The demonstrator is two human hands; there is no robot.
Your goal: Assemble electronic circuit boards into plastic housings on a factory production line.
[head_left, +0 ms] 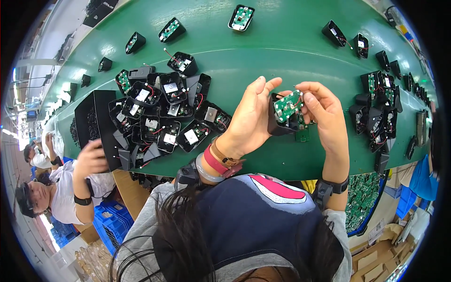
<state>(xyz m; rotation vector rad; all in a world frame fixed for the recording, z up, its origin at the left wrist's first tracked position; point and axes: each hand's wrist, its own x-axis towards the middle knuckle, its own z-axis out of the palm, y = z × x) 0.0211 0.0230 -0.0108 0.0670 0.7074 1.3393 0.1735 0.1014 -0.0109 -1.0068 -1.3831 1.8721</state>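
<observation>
Tilted in my left hand (250, 117) is a black plastic housing (278, 128). My palm and thumb lie along its left side; the fingers behind it are partly hidden. At the housing's open mouth, a green circuit board (287, 107) sits at a slant. My right hand (325, 107) pinches that board's right edge between thumb and fingers, where a reddish wire shows. Below the right fingers, another green board (303, 135) lies on the table, partly covered by the housing and hand.
A pile of black housings (171, 110) with wires lies left on the green table (282, 56); another stack (376, 113) is at right. Single housings line the far side. Beside the left pile stands a black bin (104, 127). A co-worker's hand (91, 160) reaches near it. A tray of boards (361, 199) sits lower right.
</observation>
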